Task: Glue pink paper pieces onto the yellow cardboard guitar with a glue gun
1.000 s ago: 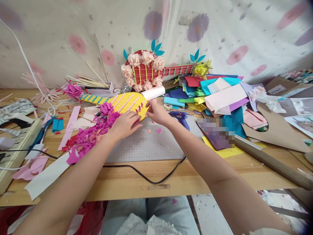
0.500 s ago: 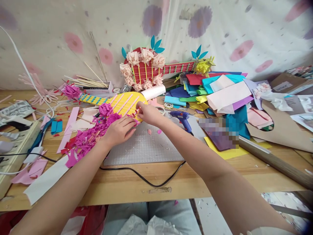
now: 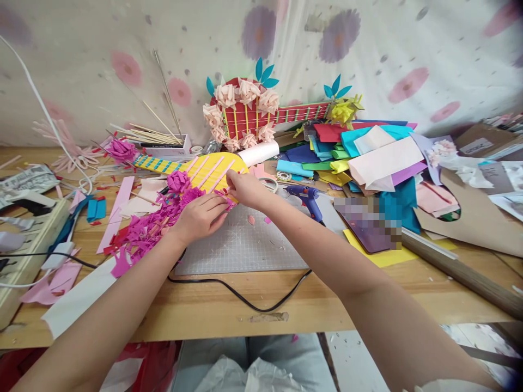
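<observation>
The yellow paper guitar (image 3: 212, 171) lies flat at the far edge of the cutting mat (image 3: 245, 245); the left hand (image 3: 200, 216) rests open on its lower rim, probably to steady it; the right hand (image 3: 244, 188) pinches closed on a magenta paper flower (image 3: 227, 197) at that rim, beside the magenta scraps (image 3: 147, 228).

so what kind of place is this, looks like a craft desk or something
Most likely a home paper-craft table. Both hands, left hand and right hand, work on a yellow paper guitar; beside it lie a blue glue gun, a stack of coloured paper and a cutting mat.
</observation>
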The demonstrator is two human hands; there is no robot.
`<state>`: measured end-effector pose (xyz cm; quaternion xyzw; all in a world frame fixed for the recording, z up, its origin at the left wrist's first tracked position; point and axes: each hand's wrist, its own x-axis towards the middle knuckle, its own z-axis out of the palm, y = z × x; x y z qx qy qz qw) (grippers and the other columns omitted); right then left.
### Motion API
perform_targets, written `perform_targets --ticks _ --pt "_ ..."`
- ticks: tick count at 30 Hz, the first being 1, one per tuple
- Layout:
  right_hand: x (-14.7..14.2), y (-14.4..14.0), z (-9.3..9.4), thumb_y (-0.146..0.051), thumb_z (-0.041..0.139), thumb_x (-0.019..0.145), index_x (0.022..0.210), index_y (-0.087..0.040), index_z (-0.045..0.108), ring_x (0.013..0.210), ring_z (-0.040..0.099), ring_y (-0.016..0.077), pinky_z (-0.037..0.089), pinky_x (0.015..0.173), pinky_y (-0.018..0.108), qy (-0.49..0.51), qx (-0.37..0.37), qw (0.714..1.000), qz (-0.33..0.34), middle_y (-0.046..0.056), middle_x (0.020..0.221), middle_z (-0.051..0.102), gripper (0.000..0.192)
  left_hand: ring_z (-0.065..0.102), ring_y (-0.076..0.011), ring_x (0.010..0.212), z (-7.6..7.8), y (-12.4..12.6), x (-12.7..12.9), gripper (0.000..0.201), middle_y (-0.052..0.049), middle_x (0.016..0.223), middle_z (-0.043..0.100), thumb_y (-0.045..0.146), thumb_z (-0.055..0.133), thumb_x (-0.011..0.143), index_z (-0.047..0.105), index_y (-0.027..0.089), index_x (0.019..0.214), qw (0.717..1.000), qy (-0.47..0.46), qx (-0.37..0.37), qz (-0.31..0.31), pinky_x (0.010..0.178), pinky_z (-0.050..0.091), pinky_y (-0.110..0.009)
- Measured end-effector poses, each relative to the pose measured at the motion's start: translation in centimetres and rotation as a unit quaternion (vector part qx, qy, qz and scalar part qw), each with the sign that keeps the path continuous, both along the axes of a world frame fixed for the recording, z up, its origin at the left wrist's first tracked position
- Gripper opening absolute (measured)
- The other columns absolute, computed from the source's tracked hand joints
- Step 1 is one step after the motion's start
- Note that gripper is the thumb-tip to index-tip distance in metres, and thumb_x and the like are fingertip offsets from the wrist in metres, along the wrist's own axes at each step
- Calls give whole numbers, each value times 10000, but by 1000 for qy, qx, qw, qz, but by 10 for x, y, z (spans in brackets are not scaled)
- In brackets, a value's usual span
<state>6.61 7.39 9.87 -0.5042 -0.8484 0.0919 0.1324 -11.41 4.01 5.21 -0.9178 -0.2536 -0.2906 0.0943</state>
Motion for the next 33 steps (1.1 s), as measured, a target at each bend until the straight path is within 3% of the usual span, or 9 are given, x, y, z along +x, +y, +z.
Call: perform_targets --ticks 6,17,21,24,27,33 --pt "0 -2 1 -83 423 800 1020 -143 515 724 552 178 331 609 258 -5 0 1000 4 66 862 662 245 623 -207 1003 0 1 -1 245 -88 1044 685 175 515 816 651 161 1019 999 17 38 2 951 493 -374" --pt "-1 0 -1 -94 493 766 935 -157 531 705 537 153 305 585 239 49 -18 999 11 30 802 641 184 624 -208 1012 0 1 -1 245 -86 1049 687 176 511 814 659 166 1010 999 19 25 8 952 494 -381" --pt "1 -2 0 -235 550 820 914 -168 524 714 558 146 339 626 235 95 -40 995 -3 25 809 644 118 623 -203 1019 0 1 -1 254 -84 1060 685 166 504 815 658 170 1016 999 18 27 5 956 492 -377" --pt "2 -4 1 -378 461 898 895 -175 517 731 580 147 371 672 246 133 -65 989 -28 32 819 654 210 623 -203 1015 1 1 0 253 -85 1050 687 160 501 814 658 164 1011 999 20 27 2 952 492 -374" --pt "1 -5 1 -432 360 938 874 -181 508 742 601 143 399 704 252 169 -99 980 -36 33 806 660 298 623 -201 1010 2 1 1 257 -79 1043 688 158 496 813 659 175 1012 1000 20 19 4 949 493 -376" --pt "1 -5 -3 -482 402 912 843 -190 494 761 629 150 437 738 267 207 -118 970 -45 35 805 665 314 624 -202 1001 3 1 0 255 -74 1030 689 160 499 810 660 180 1007 1000 22 21 4 944 495 -380"
